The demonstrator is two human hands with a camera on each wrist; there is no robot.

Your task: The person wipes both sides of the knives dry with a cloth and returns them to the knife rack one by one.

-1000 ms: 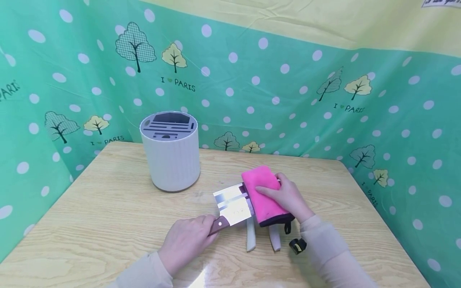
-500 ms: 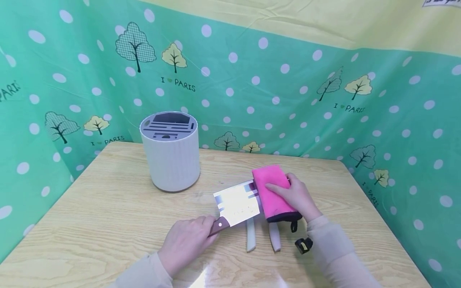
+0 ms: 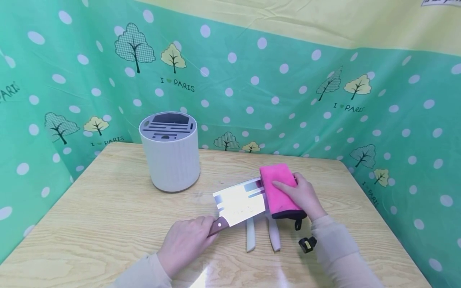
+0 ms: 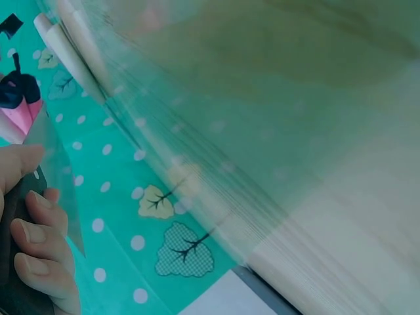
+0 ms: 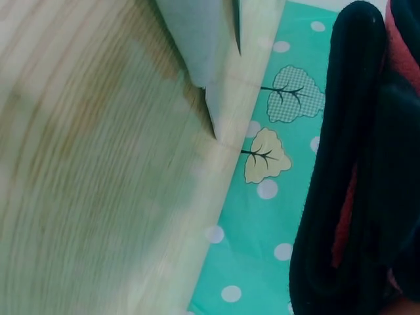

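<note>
My left hand [image 3: 189, 242] grips the brown handle of a cleaver [image 3: 239, 204], its broad shiny blade pointing right above the table. In the left wrist view, that hand's fingers [image 4: 42, 243] curl round the dark handle. A pink cleaning mitt [image 3: 279, 190] with a black cuff and hanging loop is held by my right hand [image 3: 302, 196], thumb across its front. The mitt covers the blade's far end. Its black cuff [image 5: 341, 164] fills the right side of the right wrist view. Beneath the blade lie two light-handled knives [image 3: 251, 236], their far parts hidden.
A white round knife block [image 3: 173, 160] with a slotted grey top stands at the back left of the wooden table [image 3: 108, 216]. Green dotted cloth [image 3: 252, 96] hangs behind and at both sides. A small black object [image 3: 307, 244] is by the right wrist.
The right hand and the mitt have slid to the right along the cleaver toward the blade's far end, baring more of the metal. The left hand has stayed in place.
</note>
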